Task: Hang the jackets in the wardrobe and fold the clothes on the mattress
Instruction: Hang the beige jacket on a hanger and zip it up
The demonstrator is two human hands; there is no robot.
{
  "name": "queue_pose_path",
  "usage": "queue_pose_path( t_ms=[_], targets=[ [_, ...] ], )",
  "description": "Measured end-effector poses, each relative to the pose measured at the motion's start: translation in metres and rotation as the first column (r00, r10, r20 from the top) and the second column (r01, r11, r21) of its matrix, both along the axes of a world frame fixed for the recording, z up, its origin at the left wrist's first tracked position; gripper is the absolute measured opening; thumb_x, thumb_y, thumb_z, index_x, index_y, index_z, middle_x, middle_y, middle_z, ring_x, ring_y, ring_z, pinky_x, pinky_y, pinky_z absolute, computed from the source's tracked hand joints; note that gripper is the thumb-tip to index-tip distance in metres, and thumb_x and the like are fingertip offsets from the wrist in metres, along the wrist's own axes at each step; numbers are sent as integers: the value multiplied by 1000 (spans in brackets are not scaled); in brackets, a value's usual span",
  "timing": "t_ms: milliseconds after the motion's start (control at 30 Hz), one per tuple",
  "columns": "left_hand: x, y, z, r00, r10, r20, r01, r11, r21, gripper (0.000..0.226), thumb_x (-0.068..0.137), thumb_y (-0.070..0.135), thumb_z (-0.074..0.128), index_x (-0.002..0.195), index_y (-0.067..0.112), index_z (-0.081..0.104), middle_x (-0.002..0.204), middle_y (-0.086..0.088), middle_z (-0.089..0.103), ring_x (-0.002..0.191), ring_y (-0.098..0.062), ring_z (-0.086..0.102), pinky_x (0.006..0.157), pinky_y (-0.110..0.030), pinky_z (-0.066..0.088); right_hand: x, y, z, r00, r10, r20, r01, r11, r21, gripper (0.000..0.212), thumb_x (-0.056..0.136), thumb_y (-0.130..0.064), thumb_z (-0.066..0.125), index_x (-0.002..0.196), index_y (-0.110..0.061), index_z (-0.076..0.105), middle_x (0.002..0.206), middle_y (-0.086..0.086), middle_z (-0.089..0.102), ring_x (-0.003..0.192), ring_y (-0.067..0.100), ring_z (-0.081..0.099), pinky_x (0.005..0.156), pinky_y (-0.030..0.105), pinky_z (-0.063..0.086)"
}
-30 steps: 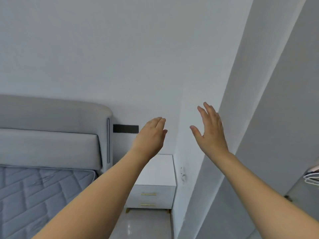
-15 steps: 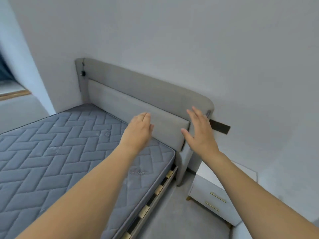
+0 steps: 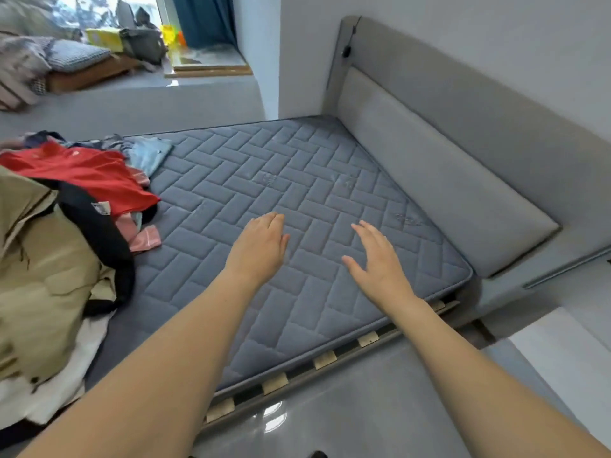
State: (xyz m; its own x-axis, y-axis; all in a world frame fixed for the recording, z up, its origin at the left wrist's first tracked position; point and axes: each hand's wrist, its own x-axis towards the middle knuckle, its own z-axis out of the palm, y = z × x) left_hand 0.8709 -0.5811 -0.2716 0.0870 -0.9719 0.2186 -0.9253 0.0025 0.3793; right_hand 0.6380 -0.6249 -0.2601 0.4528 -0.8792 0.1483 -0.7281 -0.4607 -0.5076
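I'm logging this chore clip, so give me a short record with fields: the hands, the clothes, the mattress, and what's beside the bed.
left hand: open, fingers straight, held over the mattress, holding nothing
right hand: open, fingers spread, holding nothing
mattress: blue-grey, quilted, bare on the headboard side
clothes pile: unfolded heap at the left, not touched by either hand
on the pile: beige jacket, red garment, black garment
headboard: grey, padded

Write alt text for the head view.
Two bare, empty hands, left hand and right hand, reach out open over a grey quilted mattress. A heap of unfolded clothes lies at its left; a padded headboard stands at right.
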Motion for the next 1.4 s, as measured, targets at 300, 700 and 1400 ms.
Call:
queue_pose_path(
  t_ms=[300,700,1400],
  targets=[
    [208,142,-75,985,171,-23,-165,971,173,33,99,19,52,124,-3,55,125,-20,57,113,-37,54,99,-44,39,226,108,-65,986,164,-23,-151,947,283,58,98,-23,58,149,-12,35,157,4,31,147,17,22,121,37,16],
    [411,292,-125,839,544,-5,-500,776,385,37,101,20,47,131,-2,51,136,-20,49,121,-36,48,104,-43,36,469,179,-113,900,435,15,-390,789,475,57,98,-25,55,150,-19,33,155,-2,31,141,13,30,110,23,22],
    [752,280,-369,682,731,-24,-505,495,707,68,98,38,50,155,27,15,153,-9,32,129,-33,43,99,-49,46,865,187,-363,931,293,-217,-103,783,613,87,89,-51,60,156,-16,17,160,5,25,146,24,25,117,44,28]
  ],
)
